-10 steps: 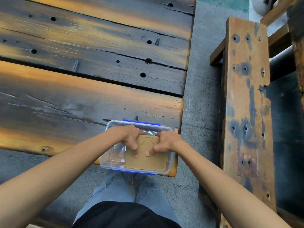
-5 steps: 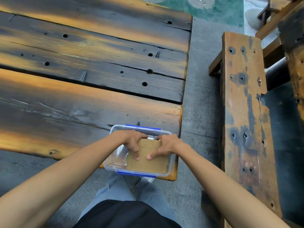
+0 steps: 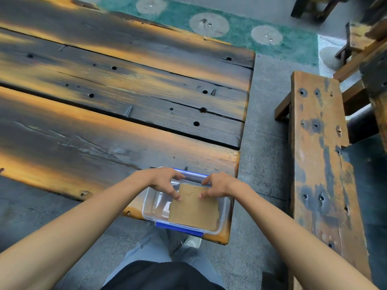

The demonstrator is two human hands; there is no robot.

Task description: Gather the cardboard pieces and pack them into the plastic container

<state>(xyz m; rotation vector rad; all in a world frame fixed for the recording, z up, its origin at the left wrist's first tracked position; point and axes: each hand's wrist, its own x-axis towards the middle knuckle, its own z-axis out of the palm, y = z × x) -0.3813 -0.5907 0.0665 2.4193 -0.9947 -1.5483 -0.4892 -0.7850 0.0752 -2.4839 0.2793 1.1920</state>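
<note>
A clear plastic container (image 3: 151, 206) with blue clips sits at the near right corner of the wooden table. Brown cardboard pieces (image 3: 194, 210) lie flat inside it, filling its right part. My left hand (image 3: 165, 182) and my right hand (image 3: 215, 185) rest over the container's far rim, fingertips pressing on the far edge of the top cardboard piece. Both hands have their fingers spread and curled down onto the cardboard. The container's left part shows bare bottom.
The dark and orange plank table (image 3: 117, 114) stretches away to the left and far side. A worn wooden bench (image 3: 320, 155) stands to the right across a grey floor gap. A green patterned rug (image 3: 230, 26) lies beyond the table. My legs are below the container.
The camera has tilted up, showing more of the table and rug. My hands have slid toward the far edge of the cardboard and the container's far rim.
</note>
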